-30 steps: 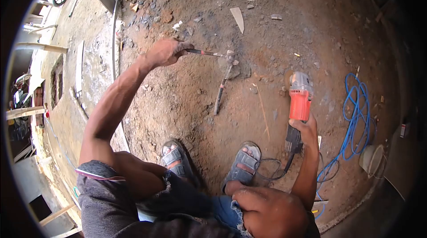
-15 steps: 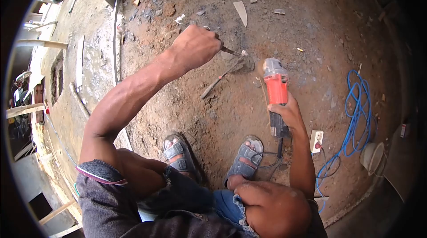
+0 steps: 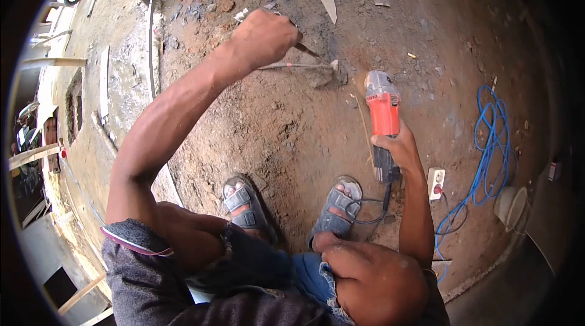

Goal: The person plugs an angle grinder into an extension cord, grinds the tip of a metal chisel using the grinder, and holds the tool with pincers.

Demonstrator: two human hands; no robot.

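My left hand (image 3: 266, 38) is closed around a thin dark metal bar (image 3: 309, 52), held low over the dirt with its far end near a small pale lump. A second thin rod (image 3: 290, 65) with a reddish mark meets the bar at that end; whether they are joined I cannot tell. My right hand (image 3: 396, 145) grips a red and black angle grinder (image 3: 384, 113), its silver head pointing away from me. Along the grinder's left side a thin brownish edge shows, perhaps its disc edge-on. The grinder's cord (image 3: 386, 198) trails back toward my sandal.
On the right stand a white power socket (image 3: 436, 181), a coiled blue cable (image 3: 490, 143) and a pale bucket-like container (image 3: 512, 207). A pointed flat scrap (image 3: 327, 4) lies ahead. Long pale strips (image 3: 105, 85) and bamboo poles (image 3: 55, 62) are on the left.
My left hand has moved slightly away from me with the bar. The second rod has swung away from me to lie nearly crosswise. The grinder has shifted slightly right, still in my right hand.
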